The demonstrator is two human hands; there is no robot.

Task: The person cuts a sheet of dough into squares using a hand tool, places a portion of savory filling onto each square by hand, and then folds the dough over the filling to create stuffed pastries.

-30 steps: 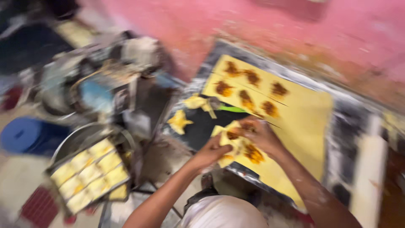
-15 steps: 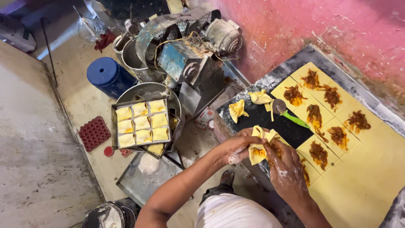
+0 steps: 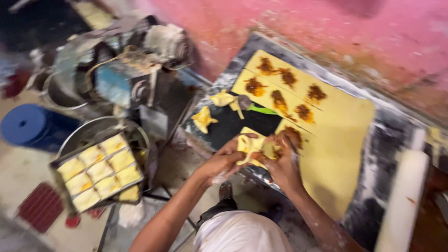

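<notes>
My left hand [image 3: 223,161] and my right hand [image 3: 280,163] both pinch a yellow dough square [image 3: 251,145] at the near edge of a dark floured slab [image 3: 382,158]. A large yellow dough sheet [image 3: 336,135] lies on the slab, cut into squares, several topped with brown filling [image 3: 255,86]. Two folded pastries [image 3: 204,119] rest on the slab's left part, near a green-handled tool [image 3: 261,110]. The picture is blurred by motion.
A metal tray of folded pastries [image 3: 99,171] sits on a round pan at lower left. A blue tub [image 3: 28,125], a grey machine [image 3: 126,70] and bowls stand on the floor. A white rolling pin [image 3: 404,191] lies at right. A pink wall is behind.
The view has swung right and closer. Both hands stay on the dough square, folding it at the slab's edge. The tray of pastries now appears lower left.
</notes>
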